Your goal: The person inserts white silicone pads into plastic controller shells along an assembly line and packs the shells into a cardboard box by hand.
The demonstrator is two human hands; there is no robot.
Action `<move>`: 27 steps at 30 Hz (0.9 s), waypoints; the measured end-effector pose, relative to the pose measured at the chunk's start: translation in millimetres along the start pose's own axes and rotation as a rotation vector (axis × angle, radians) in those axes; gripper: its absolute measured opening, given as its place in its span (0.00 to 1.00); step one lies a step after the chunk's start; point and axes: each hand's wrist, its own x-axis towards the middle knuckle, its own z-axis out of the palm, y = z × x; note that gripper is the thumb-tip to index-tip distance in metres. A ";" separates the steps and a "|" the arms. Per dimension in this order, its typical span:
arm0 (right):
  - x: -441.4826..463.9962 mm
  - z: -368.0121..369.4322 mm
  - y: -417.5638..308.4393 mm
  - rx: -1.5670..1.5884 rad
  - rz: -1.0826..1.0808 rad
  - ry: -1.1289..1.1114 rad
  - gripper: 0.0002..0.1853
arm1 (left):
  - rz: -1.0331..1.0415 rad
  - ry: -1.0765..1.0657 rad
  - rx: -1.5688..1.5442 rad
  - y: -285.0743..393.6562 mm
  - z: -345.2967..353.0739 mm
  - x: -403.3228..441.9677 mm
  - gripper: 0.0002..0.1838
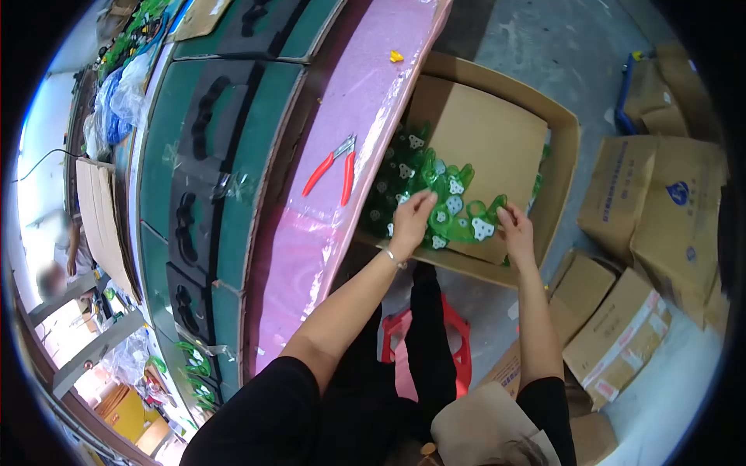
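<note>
Several green plastic pieces with white spotted parts (454,205) lie together over a cardboard sheet (497,132) inside an open cardboard box (566,155). My left hand (412,224) pinches the left side of these green pieces, thumb and fingers together. At their right end, my right hand (517,233) grips the edge of a green piece between thumb and fingers. More green pieces with white parts fill the box's left side, beside and partly under the sheet.
Red-handled cutters (334,167) and a small yellow piece (396,57) lie on the pink table (342,101). Black-and-green trays (221,132) line its far side. Closed cartons (653,202) stand at the right. A red stool (464,349) is below. People are at the far left.
</note>
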 end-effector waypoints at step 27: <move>291.4 129.5 78.6 -0.108 -0.332 0.092 0.16 | 0.473 0.722 0.905 -26.0 21.9 255.3 0.28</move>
